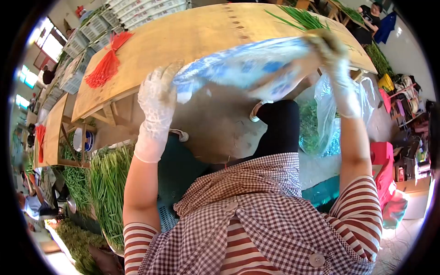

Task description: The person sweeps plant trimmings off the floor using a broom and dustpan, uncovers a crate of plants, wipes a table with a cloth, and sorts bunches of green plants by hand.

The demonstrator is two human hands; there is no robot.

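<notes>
Between my two gloved hands a blue-and-white patterned sheet [247,62] is stretched out in the air, smeared by motion. Whether it is cloth or thin plastic I cannot tell. My left hand [158,94], in a whitish glove, is closed on its left end. On the other side my right hand [331,57], its glove stained brownish at the fingers, grips the right end close to the table edge. Just beyond that hand, a bunch of long green stalks [305,18] lies on the wooden table [197,34].
Red mesh strips [107,66] lie at the table's left. White crates [91,32] are stacked behind. A big heap of green stalks [110,188] stands at my left, and a clear plastic bag [326,119] with greens at my right. Another person [371,18] sits far right.
</notes>
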